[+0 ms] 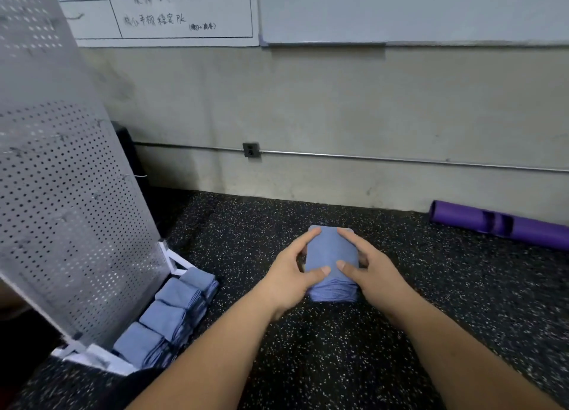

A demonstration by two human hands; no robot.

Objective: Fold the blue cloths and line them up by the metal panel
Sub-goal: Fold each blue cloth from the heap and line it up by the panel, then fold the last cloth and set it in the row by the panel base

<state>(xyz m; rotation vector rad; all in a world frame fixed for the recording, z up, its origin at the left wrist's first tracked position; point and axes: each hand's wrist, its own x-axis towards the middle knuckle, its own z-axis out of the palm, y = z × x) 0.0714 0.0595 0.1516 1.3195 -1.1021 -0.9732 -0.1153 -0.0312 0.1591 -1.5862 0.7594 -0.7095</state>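
I hold a folded blue cloth (pixel 332 255) between my two hands. My left hand (pixel 289 274) grips its left side and my right hand (pixel 372 271) grips its right side. Both thumbs lie on top of the cloth, near the edge closest to me. My fingers curl over the far end. The cloth is a thick little bundle, and I can see many layers at the near edge. It is low over the floor (pixel 308 363), right in front of me. I cannot tell if it touches the floor or is just above it.

The floor is black with small white specks. To my left stands the metal panel (pixel 61 194). It is gray, full of little holes, and it looks tilted. It has a white frame (pixel 175 260) at its foot. Four more folded blue cloths (pixel 172 314) lie in a row along the foot of the panel. They touch each other, side by side. The cloth in my hands is well apart from that row.

A purple roll (pixel 505 222) lies by the wall on the right. A thin pipe (pixel 369 157) runs along the wall. A whiteboard (pixel 400 9) hangs above it.
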